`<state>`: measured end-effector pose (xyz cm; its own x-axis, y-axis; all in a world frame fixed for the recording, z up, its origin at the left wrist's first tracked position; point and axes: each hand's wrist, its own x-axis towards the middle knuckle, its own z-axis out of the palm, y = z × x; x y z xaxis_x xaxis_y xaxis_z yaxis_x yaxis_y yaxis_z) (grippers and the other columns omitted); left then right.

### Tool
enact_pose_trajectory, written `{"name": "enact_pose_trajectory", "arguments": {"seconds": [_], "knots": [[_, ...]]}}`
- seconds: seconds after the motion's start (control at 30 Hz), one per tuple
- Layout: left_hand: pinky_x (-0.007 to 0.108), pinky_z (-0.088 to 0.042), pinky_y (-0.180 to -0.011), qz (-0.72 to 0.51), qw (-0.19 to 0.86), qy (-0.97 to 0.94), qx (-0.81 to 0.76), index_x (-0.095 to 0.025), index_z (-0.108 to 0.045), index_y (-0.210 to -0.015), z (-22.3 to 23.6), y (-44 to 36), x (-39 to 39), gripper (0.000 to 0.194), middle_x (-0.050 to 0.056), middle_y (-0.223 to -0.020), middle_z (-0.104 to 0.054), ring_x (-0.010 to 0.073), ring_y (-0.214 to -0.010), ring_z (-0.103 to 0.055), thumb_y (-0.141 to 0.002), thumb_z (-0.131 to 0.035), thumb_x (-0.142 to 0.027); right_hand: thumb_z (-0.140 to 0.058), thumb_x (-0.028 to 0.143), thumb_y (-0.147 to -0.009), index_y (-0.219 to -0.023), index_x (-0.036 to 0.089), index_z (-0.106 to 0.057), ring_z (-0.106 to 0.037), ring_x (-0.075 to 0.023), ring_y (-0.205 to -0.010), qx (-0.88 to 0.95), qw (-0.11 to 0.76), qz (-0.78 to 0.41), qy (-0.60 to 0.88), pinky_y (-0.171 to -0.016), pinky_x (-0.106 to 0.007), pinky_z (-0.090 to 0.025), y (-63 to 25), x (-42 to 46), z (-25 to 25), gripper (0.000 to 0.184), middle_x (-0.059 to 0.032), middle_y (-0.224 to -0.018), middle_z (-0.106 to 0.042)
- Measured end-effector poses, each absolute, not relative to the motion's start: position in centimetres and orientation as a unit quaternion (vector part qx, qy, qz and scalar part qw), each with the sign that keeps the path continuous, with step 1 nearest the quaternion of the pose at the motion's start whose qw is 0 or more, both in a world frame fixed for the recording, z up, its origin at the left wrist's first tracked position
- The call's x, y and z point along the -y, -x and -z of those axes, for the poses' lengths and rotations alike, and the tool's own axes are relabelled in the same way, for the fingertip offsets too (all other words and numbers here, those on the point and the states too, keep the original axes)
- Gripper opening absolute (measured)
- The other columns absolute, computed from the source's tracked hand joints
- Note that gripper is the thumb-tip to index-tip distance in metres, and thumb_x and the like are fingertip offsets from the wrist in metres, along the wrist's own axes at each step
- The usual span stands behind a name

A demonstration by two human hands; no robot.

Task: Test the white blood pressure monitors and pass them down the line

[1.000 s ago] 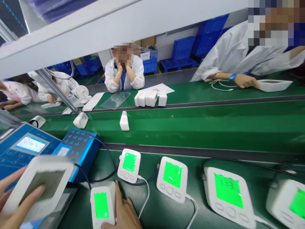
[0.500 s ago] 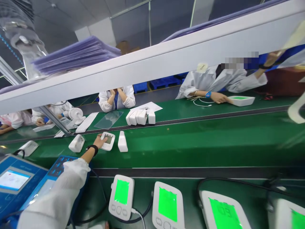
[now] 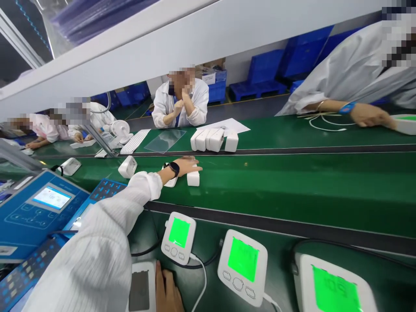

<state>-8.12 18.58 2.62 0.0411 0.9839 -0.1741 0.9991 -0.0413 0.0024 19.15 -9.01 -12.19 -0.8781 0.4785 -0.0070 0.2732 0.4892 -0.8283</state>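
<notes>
My left hand (image 3: 186, 165), wearing a black watch, reaches over the green conveyor belt. Its fingers are extended over a white blood pressure monitor (image 3: 193, 178) standing on edge; whether they press on it I cannot tell. Another white monitor (image 3: 171, 181) lies by that wrist, partly covered by it. At the bottom, my right hand (image 3: 169, 290) grips the right side of a blood pressure monitor (image 3: 143, 286) with a dark grey screen, partly hidden by my left sleeve. In front of me stand green-lit monitors, a small one (image 3: 178, 238), a middle one (image 3: 242, 268) and a right one (image 3: 334, 286).
Blue test instruments (image 3: 39, 212) stand at left. Cables run between the lit monitors. A white shelf (image 3: 195, 39) crosses above. Across the belt are several white units (image 3: 208, 139), a clear sheet (image 3: 165, 141) and a small fan (image 3: 121, 129). Co-workers sit opposite; one's hand (image 3: 370, 116) touches a monitor.
My left hand has left the grey-screened monitor on the belt and moved right to the upright one. The view has tilted down, bringing my right hand and its monitor into sight.
</notes>
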Motion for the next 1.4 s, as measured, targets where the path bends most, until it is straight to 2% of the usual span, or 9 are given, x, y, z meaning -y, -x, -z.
{"name": "enact_pose_trajectory", "arguments": {"seconds": [0.07, 0.17, 0.23, 0.33, 0.43, 0.6, 0.77, 1.2, 1.4], "knots": [[0.055, -0.048, -0.108, 0.071, 0.048, -0.734, -0.674, -0.013, -0.066, -0.123, -2.6, 6.9, -19.3, 0.025, 0.012, -0.140, -0.061, 0.0288, -0.131, -0.057, -0.099, -0.065, -0.018, -0.091, 0.038, -0.067, -0.165, 0.025, -0.033, -0.069, -0.0422, -0.111, 0.839, 0.082, -0.493, 0.218, -0.099, -0.050, -0.055, -19.1, 8.6, 11.8, 0.114, -0.0190, -0.142, -0.059], [0.049, -0.052, -0.102, 0.083, 0.022, -0.741, -0.666, -0.012, -0.067, -0.116, -3.2, 5.6, -19.4, 0.019, 0.009, -0.124, -0.066, 0.0246, -0.118, -0.064, -0.101, -0.062, -0.022, -0.094, 0.031, -0.060, -0.162, 0.027, -0.039, -0.066, -0.0416, -0.118, 0.787, 0.044, -0.571, 0.229, -0.101, -0.049, -0.054, -19.2, 7.7, 11.2, 0.116, -0.0169, -0.143, -0.055], [0.049, -0.052, -0.101, 0.082, 0.006, -0.742, -0.666, -0.013, -0.067, -0.114, -4.0, 4.8, -18.7, 0.019, 0.008, -0.117, -0.069, 0.0252, -0.112, -0.065, -0.097, -0.067, -0.022, -0.091, 0.029, -0.063, -0.156, 0.030, -0.049, -0.066, -0.0358, -0.117, 0.724, 0.088, -0.646, 0.223, -0.098, -0.042, -0.056, -20.3, 6.6, 10.5, 0.103, -0.0133, -0.140, -0.055], [0.046, -0.051, -0.098, 0.053, -0.006, -0.739, -0.672, -0.012, -0.064, -0.117, -5.2, 2.7, -16.7, 0.026, 0.014, -0.115, -0.070, 0.0296, -0.110, -0.065, -0.092, -0.070, -0.019, -0.084, 0.033, -0.073, -0.132, 0.029, -0.070, -0.067, -0.0262, -0.103, 0.568, 0.261, -0.749, 0.221, -0.089, -0.036, -0.057, -23.7, 4.1, 8.0, 0.061, -0.0085, -0.122, -0.061], [0.042, -0.051, -0.091, -0.007, 0.002, -0.733, -0.680, -0.012, -0.059, -0.120, -6.3, -0.9, -13.8, 0.031, 0.017, -0.117, -0.070, 0.0329, -0.111, -0.065, -0.093, -0.069, -0.024, -0.084, 0.039, -0.081, -0.118, 0.030, -0.071, -0.066, -0.0201, -0.092, 0.340, 0.370, -0.822, 0.269, -0.085, -0.031, -0.055, -28.0, 1.0, 4.2, 0.041, -0.0023, -0.098, -0.062], [0.035, -0.053, -0.080, -0.152, 0.102, -0.708, -0.682, -0.018, -0.061, -0.115, -8.0, -7.5, -8.1, 0.041, 0.009, -0.112, -0.075, 0.0295, -0.101, -0.072, -0.091, -0.071, -0.050, -0.093, 0.038, -0.075, -0.099, 0.028, -0.072, -0.065, -0.0191, -0.085, 0.284, 0.461, -0.777, 0.322, -0.075, -0.029, -0.055, -34.3, -2.7, -0.4, 0.033, -0.0002, -0.091, -0.059], [0.036, -0.056, -0.088, -0.253, 0.243, -0.614, -0.707, -0.025, -0.063, -0.125, -8.6, -12.1, -4.1, 0.055, 0.005, -0.125, -0.075, 0.0316, -0.114, -0.070, -0.084, -0.076, -0.059, -0.092, 0.039, -0.077, -0.094, 0.028, -0.073, -0.064, -0.0191, -0.085, 0.297, 0.466, -0.776, 0.306, -0.072, -0.027, -0.054, -38.5, -3.5, -0.3, 0.027, -0.0016, -0.086, -0.064], [0.052, -0.057, -0.100, -0.277, 0.306, -0.559, -0.719, -0.022, -0.069, -0.120, -7.7, -22.5, -5.1, 0.056, 0.010, -0.124, -0.076, 0.0376, -0.115, -0.070, -0.078, -0.078, -0.059, -0.091, 0.033, -0.076, -0.084, 0.025, -0.068, -0.066, -0.0180, -0.084, 0.242, 0.580, -0.715, 0.307, -0.066, -0.024, -0.051, -46.0, -4.5, 2.0, 0.026, 0.0010, -0.089, -0.060], [0.053, -0.056, -0.102, -0.346, 0.370, -0.470, -0.723, -0.022, -0.073, -0.117, -5.9, -26.2, -4.4, 0.056, 0.010, -0.122, -0.077, 0.0382, -0.116, -0.070, -0.075, -0.081, -0.057, -0.088, 0.033, -0.083, -0.086, 0.025, -0.069, -0.064, -0.0172, -0.086, 0.243, 0.632, -0.643, 0.358, -0.078, -0.029, -0.054, -50.4, -4.5, 1.1, 0.021, 0.0011, -0.093, -0.063]]}}
